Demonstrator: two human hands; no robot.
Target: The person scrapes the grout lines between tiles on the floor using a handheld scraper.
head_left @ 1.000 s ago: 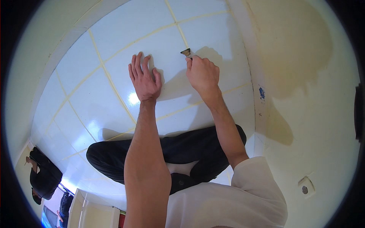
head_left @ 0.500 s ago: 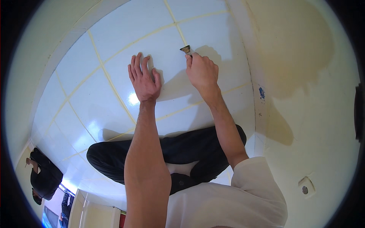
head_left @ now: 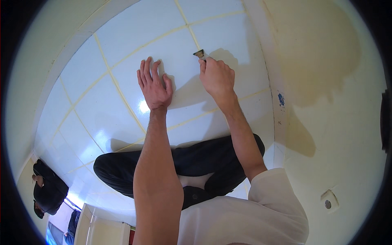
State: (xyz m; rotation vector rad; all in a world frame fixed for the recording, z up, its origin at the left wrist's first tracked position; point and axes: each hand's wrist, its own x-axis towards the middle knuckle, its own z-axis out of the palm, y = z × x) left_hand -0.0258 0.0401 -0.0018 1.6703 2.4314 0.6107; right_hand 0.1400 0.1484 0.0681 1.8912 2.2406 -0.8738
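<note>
Right hand [head_left: 217, 76] clamped on small scraper [head_left: 199, 53] at grout line [head_left: 192, 34], left hand [head_left: 154, 85] spread flat on floor tile [head_left: 122, 102]; risked slipping and gouging glaze if pushed steeply.

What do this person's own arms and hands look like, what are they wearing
Both forearms are bare. The left hand and right hand have no gloves, and no rings, watch or bracelet can be seen. The right arm comes out of a short, loose white sleeve that ends near the elbow. The left upper arm runs out of the picture, so its sleeve is not visible.
</note>
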